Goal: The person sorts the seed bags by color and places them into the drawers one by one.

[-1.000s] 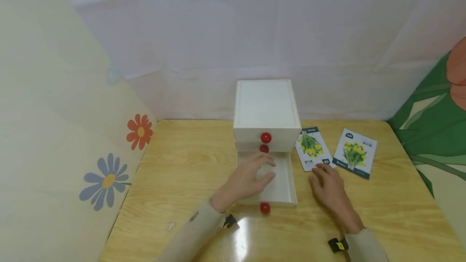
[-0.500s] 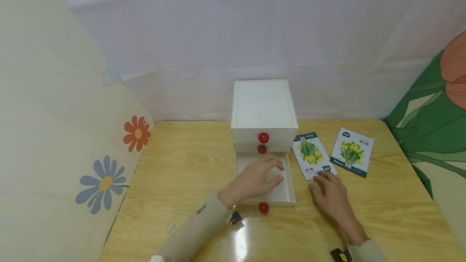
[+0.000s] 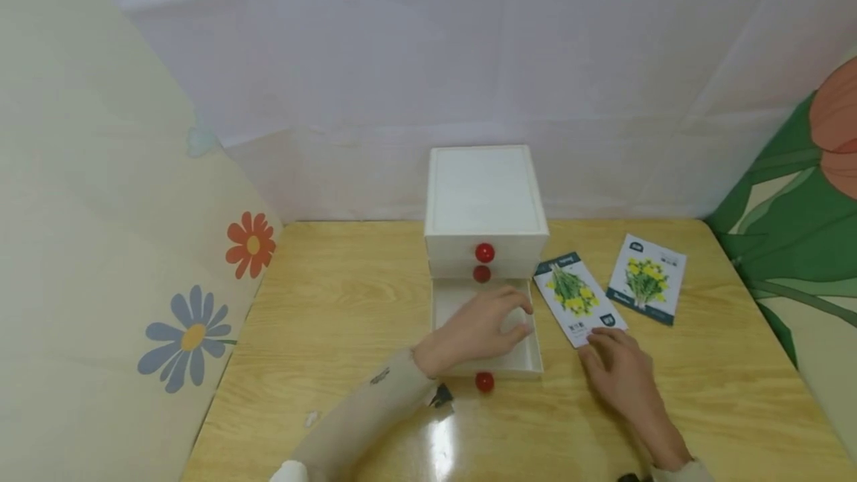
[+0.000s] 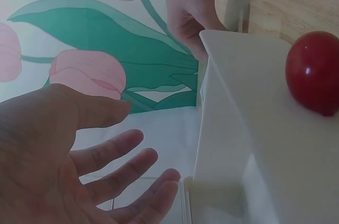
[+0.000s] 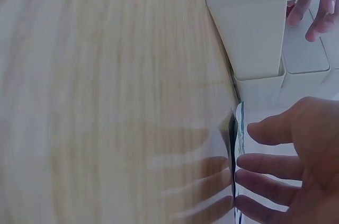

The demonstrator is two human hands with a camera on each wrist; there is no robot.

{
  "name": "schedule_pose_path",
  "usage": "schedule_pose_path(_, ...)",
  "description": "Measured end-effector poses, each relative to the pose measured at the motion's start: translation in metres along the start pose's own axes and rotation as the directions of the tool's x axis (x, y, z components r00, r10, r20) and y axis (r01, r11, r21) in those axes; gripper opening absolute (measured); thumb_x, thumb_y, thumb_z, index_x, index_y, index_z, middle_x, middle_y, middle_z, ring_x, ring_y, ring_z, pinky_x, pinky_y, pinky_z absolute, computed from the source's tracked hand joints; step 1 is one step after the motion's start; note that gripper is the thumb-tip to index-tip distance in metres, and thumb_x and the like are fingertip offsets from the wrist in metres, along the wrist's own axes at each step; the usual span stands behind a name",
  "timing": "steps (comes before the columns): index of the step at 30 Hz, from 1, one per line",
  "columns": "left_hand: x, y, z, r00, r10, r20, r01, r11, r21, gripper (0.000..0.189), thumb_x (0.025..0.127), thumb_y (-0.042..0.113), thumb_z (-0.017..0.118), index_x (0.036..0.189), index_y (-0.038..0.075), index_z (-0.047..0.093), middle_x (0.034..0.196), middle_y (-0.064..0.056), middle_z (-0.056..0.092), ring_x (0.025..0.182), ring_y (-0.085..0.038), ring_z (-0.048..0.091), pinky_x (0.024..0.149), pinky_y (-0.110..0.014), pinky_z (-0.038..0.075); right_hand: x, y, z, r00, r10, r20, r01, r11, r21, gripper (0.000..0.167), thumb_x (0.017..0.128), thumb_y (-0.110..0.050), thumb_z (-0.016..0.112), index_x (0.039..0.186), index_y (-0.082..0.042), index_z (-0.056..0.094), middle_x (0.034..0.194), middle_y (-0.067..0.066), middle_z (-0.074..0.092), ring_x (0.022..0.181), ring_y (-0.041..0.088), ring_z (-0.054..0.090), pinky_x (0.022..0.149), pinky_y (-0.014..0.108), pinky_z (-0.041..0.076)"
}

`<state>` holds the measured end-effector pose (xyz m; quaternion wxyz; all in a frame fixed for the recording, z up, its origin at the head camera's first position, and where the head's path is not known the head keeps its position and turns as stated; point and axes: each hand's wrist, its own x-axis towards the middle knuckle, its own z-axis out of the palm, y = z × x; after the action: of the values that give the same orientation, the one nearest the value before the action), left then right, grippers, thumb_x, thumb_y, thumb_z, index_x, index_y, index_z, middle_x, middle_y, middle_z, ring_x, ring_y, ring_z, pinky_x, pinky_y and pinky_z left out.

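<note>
A small white chest of drawers (image 3: 487, 192) stands at the back of the table, its bottom drawer (image 3: 448, 300) pulled out and showing a bare floor. Over that drawer hovers my left hand (image 3: 472, 333), fingers loosely bent, holding nothing; in the left wrist view they spread beside the drawer and its red knob (image 4: 313, 73). My right hand (image 3: 626, 381) touches the near end of a seed packet (image 3: 577, 296) printed with yellow-flowered greens. In the right wrist view, nearly straight fingertips press on this packet (image 5: 239, 134), which lies flat on the table, the thumb apart.
Farther right lies a second seed packet (image 3: 646, 280) of the same print. Two more red knobs mark the closed upper drawers (image 3: 448, 248). A white cloth (image 3: 375, 80) hangs behind the wood-grain table (image 3: 335, 296), with flower-printed panels at both sides.
Under my right fingertips the left seed packet has slid toward me and turned slightly, away from the chest. My left hand has shifted a little right over the drawer.
</note>
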<state>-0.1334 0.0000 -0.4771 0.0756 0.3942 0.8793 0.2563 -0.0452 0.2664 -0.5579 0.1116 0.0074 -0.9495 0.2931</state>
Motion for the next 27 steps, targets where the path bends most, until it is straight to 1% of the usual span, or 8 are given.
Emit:
schedule_pose_path(4, 0.005, 0.002, 0.004, 1.0, -0.005, 0.02, 0.005, 1.0, 0.0, 0.032, 0.107, 0.036, 0.066, 0.133, 0.018, 0.068, 0.139, 0.005, 0.067, 0.13, -0.011, 0.062, 0.113, -0.026, 0.052, -0.002, 0.0, -0.004, 1.0, 0.015, -0.01, -0.015, 1.0, -0.001, 0.028, 0.096, -0.012, 0.077, 0.114, 0.009, 0.074, 0.123, 0.032, 0.069, 0.116, 0.053, 0.062, 0.099, 0.073, 0.045)
schedule_pose_path(7, 0.007, 0.004, 0.006, 0.999, -0.022, 0.041, 0.022, 1.0, 0.004, 0.034, 0.107, 0.037, 0.066, 0.134, 0.018, 0.068, 0.137, 0.006, 0.068, 0.128, -0.01, 0.063, 0.11, -0.025, 0.053, -0.003, 0.002, -0.008, 0.999, 0.038, 0.008, -0.038, 0.999, 0.005, 0.029, 0.097, -0.014, 0.075, 0.116, 0.008, 0.073, 0.122, 0.033, 0.069, 0.116, 0.054, 0.062, 0.099, 0.073, 0.046)
schedule_pose_path(12, 0.015, 0.011, 0.008, 0.997, -0.044, 0.067, 0.042, 0.999, 0.031, 0.036, 0.106, 0.038, 0.067, 0.136, 0.02, 0.067, 0.138, 0.007, 0.068, 0.127, -0.009, 0.063, 0.108, -0.023, 0.054, -0.001, 0.011, -0.016, 0.995, 0.103, 0.013, -0.103, 0.994, 0.023, 0.03, 0.098, -0.016, 0.075, 0.117, 0.007, 0.072, 0.119, 0.034, 0.069, 0.113, 0.055, 0.063, 0.096, 0.073, 0.049)
schedule_pose_path(17, 0.026, 0.017, 0.008, 0.994, -0.053, 0.092, 0.048, 0.997, 0.052, 0.037, 0.105, 0.039, 0.068, 0.137, 0.022, 0.066, 0.143, 0.006, 0.066, 0.128, -0.008, 0.063, 0.107, -0.022, 0.054, 0.007, 0.025, -0.023, 0.994, 0.105, -0.019, -0.105, 0.994, -0.015, 0.041, 0.096, -0.017, 0.077, 0.122, 0.013, 0.067, 0.123, 0.039, 0.063, 0.113, 0.058, 0.058, 0.095, 0.074, 0.047)
schedule_pose_path(20, 0.034, 0.021, 0.009, 0.992, -0.047, 0.114, 0.04, 0.997, 0.063, 0.037, 0.105, 0.04, 0.069, 0.137, 0.023, 0.067, 0.143, 0.007, 0.065, 0.127, -0.007, 0.062, 0.106, -0.021, 0.054, 0.013, 0.033, -0.026, 0.994, 0.107, -0.01, -0.107, 0.993, -0.056, 0.051, 0.094, -0.019, 0.079, 0.126, 0.017, 0.062, 0.128, 0.044, 0.058, 0.116, 0.061, 0.053, 0.097, 0.076, 0.044)
schedule_pose_path(22, 0.04, 0.024, 0.011, 0.992, -0.036, 0.122, 0.027, 0.996, 0.08, 0.037, 0.104, 0.039, 0.07, 0.137, 0.022, 0.067, 0.142, 0.006, 0.065, 0.124, -0.006, 0.063, 0.103, -0.02, 0.054, 0.016, 0.038, -0.027, 0.992, 0.123, 0.011, -0.122, 0.99, -0.074, 0.057, 0.094, -0.021, 0.08, 0.128, 0.019, 0.059, 0.128, 0.046, 0.056, 0.117, 0.063, 0.051, 0.098, 0.078, 0.042)
schedule_pose_path(24, 0.046, 0.026, 0.013, 0.991, -0.033, 0.13, 0.021, 0.995, 0.095, 0.039, 0.103, 0.039, 0.071, 0.137, 0.02, 0.067, 0.14, 0.006, 0.066, 0.119, -0.005, 0.063, 0.097, -0.016, 0.054, 0.018, 0.041, -0.027, 0.991, 0.13, 0.027, -0.128, 0.989, -0.079, 0.059, 0.092, -0.02, 0.083, 0.128, 0.02, 0.059, 0.128, 0.046, 0.056, 0.116, 0.063, 0.051, 0.098, 0.078, 0.042)
schedule_pose_path(27, 0.054, 0.031, 0.014, 0.987, -0.06, 0.149, 0.044, 0.993, 0.112, 0.042, 0.102, 0.038, 0.072, 0.139, 0.019, 0.066, 0.138, 0.006, 0.065, 0.111, -0.002, 0.062, 0.088, -0.011, 0.053, 0.019, 0.044, -0.027, 0.99, 0.136, 0.039, -0.133, 0.988, -0.085, 0.06, 0.089, -0.02, 0.086, 0.125, 0.021, 0.06, 0.125, 0.046, 0.058, 0.114, 0.062, 0.053, 0.097, 0.077, 0.044)
